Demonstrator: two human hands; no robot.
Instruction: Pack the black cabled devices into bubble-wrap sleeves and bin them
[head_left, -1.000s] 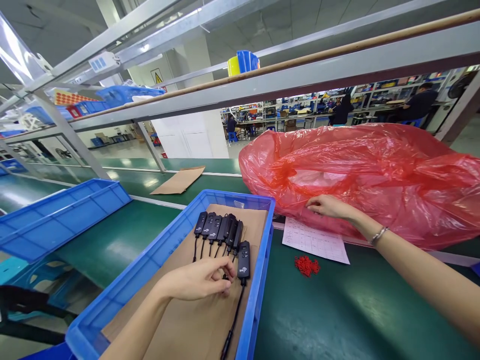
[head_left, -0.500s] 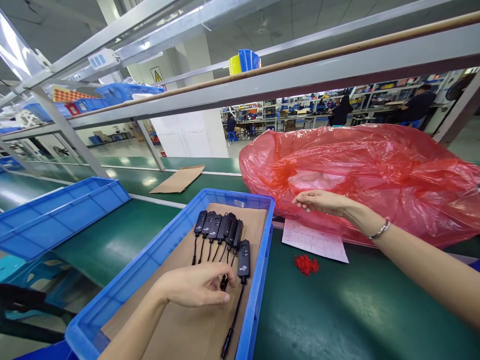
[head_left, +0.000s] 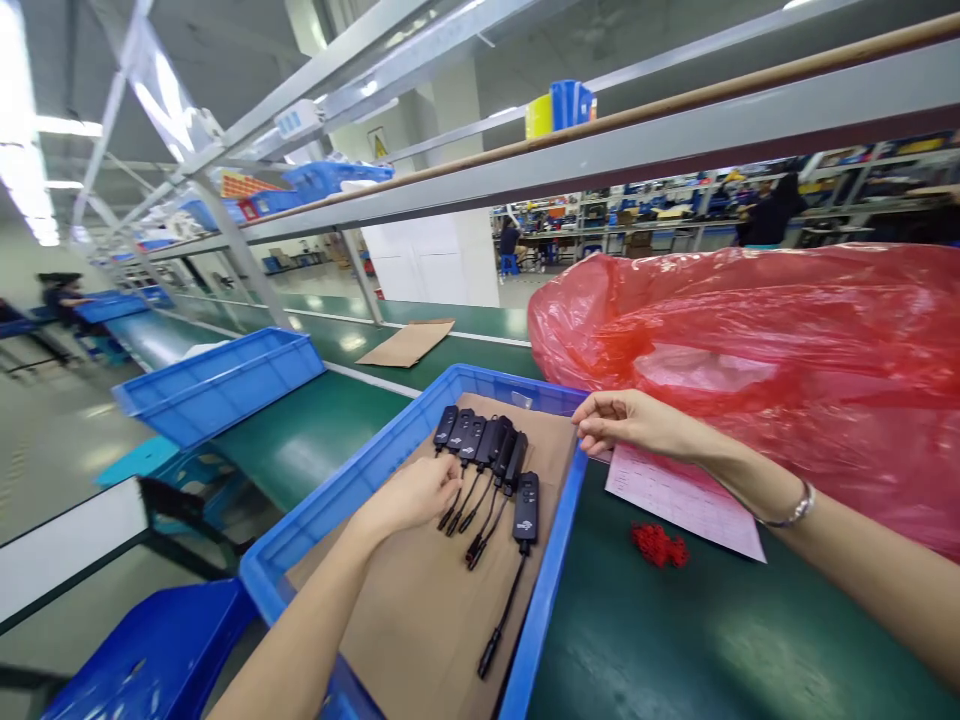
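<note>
My left hand (head_left: pixel 420 492) is over the blue tray (head_left: pixel 559 590), its fingers curled together at the cables of the leftmost controllers. Whatever lies between those fingertips is hidden. Several black inline controllers with short cables (head_left: pixel 480 445) lie side by side on brown cardboard (head_left: pixel 427 620) lining the tray. A separate black controller (head_left: pixel 526 510) lies closer to me, its cable stretched toward the front. My right hand (head_left: pixel 611 422), with a bracelet on the wrist, is at the tray's right rim. Its fingers are bent and drawn together; I cannot make out anything in them.
A large red plastic bag (head_left: pixel 810 330) spreads behind my right arm. Partly under it lies a printed sheet (head_left: pixel 682 500), with a pile of small red parts (head_left: pixel 660 546) in front. Another blue tray (head_left: pixel 225 385) and a cardboard sheet (head_left: pixel 406 344) are farther left.
The view has swung left. My left hand has moved off the cable ends toward the leftmost controllers. My right hand has come from beside the red bag to the tray's right rim.
</note>
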